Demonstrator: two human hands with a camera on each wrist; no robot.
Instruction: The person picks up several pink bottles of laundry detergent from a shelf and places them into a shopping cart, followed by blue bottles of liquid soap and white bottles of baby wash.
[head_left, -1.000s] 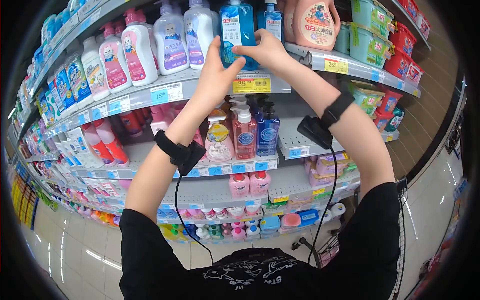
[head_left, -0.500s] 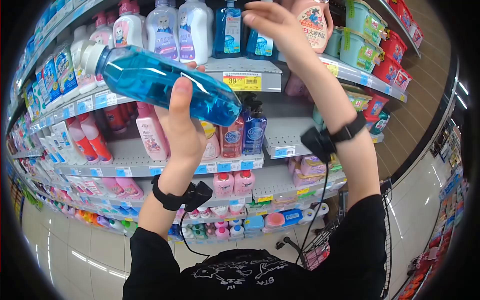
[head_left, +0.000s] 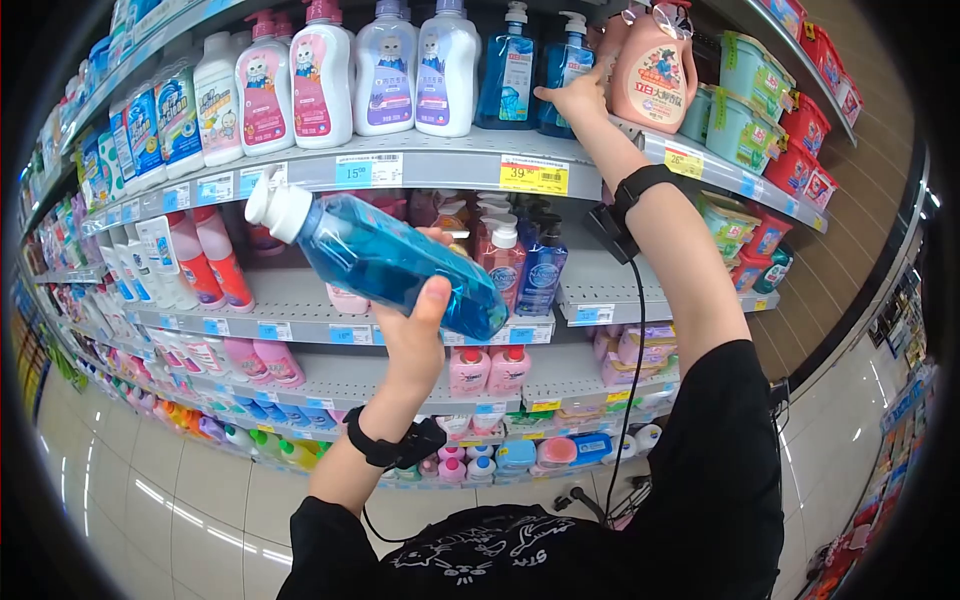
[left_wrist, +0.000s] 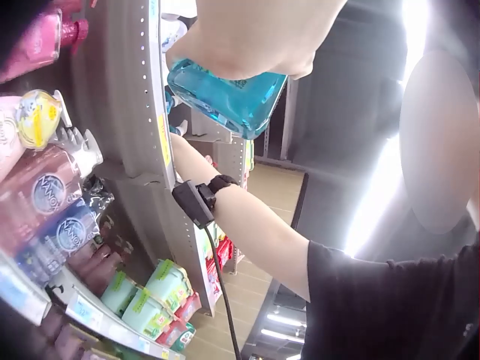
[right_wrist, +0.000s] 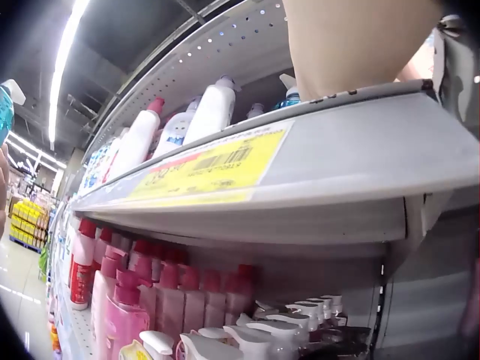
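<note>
A large blue bottle (head_left: 395,262) with a white pump top is gripped by my left hand (head_left: 412,345) in front of the shelves, tilted with its pump toward the upper left. The left wrist view shows the same bottle (left_wrist: 229,97) below the hand (left_wrist: 251,37). On the upper shelf (head_left: 450,158), my right hand (head_left: 578,98) is round the lower part of a blue pump bottle (head_left: 567,62), thumb at its left side. Another blue pump bottle (head_left: 508,75) stands just left of it. The right wrist view hides the fingers behind the shelf edge.
White and purple bottles (head_left: 448,70) stand left of the blue ones, a peach jug (head_left: 655,75) to the right. Green tubs (head_left: 750,75) are farther right. Red and dark-blue pump bottles (head_left: 543,275) fill part of the shelf below. A cable (head_left: 632,400) hangs from the right wrist.
Both hands were at the large blue bottle on the shelf; my left hand has brought it out, tilted it and lowered it. My right hand has let go and moved onto the blue bottle at the right.
</note>
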